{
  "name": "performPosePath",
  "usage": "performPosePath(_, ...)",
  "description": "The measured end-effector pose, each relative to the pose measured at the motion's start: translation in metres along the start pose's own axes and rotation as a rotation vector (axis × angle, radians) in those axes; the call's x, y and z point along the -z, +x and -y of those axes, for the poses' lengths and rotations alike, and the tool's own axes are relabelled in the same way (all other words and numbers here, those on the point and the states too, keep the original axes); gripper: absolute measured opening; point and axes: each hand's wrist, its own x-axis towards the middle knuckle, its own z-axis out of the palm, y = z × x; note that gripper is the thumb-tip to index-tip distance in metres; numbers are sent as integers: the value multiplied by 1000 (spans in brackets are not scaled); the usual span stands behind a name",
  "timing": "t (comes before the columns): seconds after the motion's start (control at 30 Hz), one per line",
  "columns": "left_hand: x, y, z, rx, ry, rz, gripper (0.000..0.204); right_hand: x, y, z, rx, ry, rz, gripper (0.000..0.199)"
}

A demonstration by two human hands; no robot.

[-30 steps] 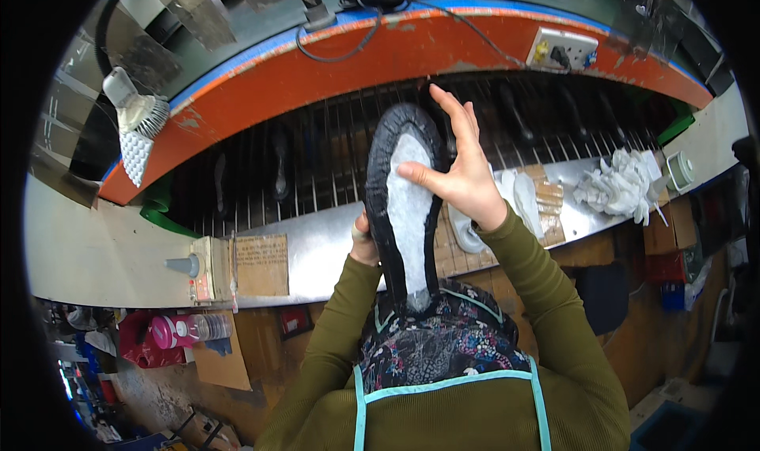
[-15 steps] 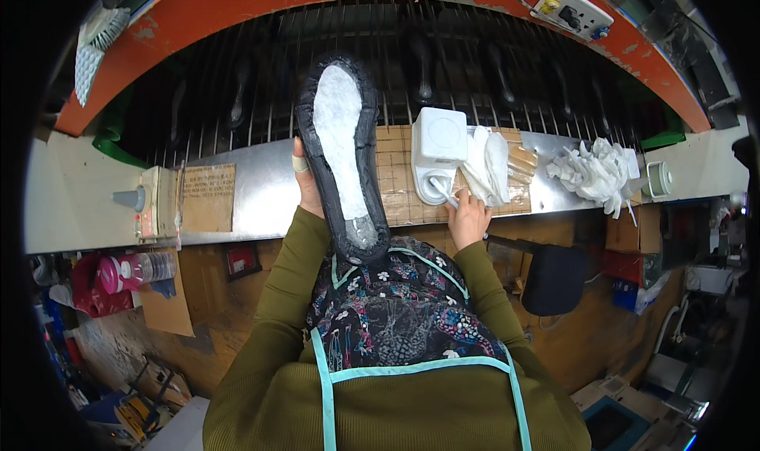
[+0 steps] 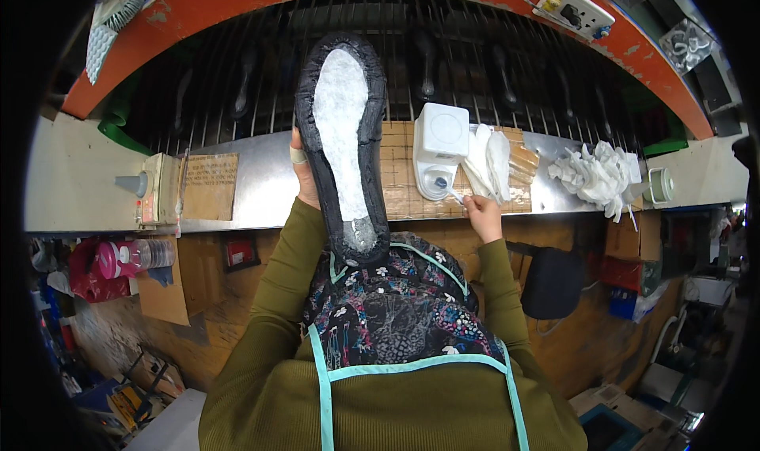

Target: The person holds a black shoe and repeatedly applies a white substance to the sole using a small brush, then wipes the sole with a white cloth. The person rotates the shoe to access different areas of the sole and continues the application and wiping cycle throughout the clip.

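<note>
Handling, left to right: the black shoe (image 3: 345,119), held bottom side up just above the near edge of the metal counter (image 3: 273,170), toe away from the wearer, should be held steady with its pale panel untouched. The white dispenser (image 3: 443,133) is best left planted on the cardboard mat (image 3: 398,166), so its dish (image 3: 425,180) does not tip. The slim white tool (image 3: 454,194) calls for a light grip and a measured touch in the dish, clear of the white pieces (image 3: 497,164) alongside. Its dark end appears brush-like, but is too small to confirm.

Pose: the left hand (image 3: 307,180) is clamped on the shoe's left side, most fingers hidden behind it. The right hand (image 3: 484,215) has fingertips together on the tool's handle, forearm extended forward beside the apron (image 3: 404,316).
</note>
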Motion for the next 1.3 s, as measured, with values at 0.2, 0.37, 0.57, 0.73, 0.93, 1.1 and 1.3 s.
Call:
performPosePath(0.2,26,-3,13,125,107,-22,89,13,-9,-6,-214,782,404,16)
performPosePath(0.37,23,2,29,214,260,-70,89,41,-24,95,412,432,-162,13)
performPosePath(0.57,-21,11,28,224,123,19,91,96,-33,215,822,30,-304,12)
performPosePath(0.73,-28,16,29,176,92,98,88,83,-10,236,772,75,-420,12)
performPosePath(0.93,-31,11,18,150,102,51,92,69,-29,223,1012,-143,-527,21)
performPosePath(1.1,-18,14,7,121,85,-28,95,53,-77,197,1041,-180,-393,24)
performPosePath(1.3,-18,22,-2,143,113,-32,93,52,-50,213,1065,-35,-361,27)
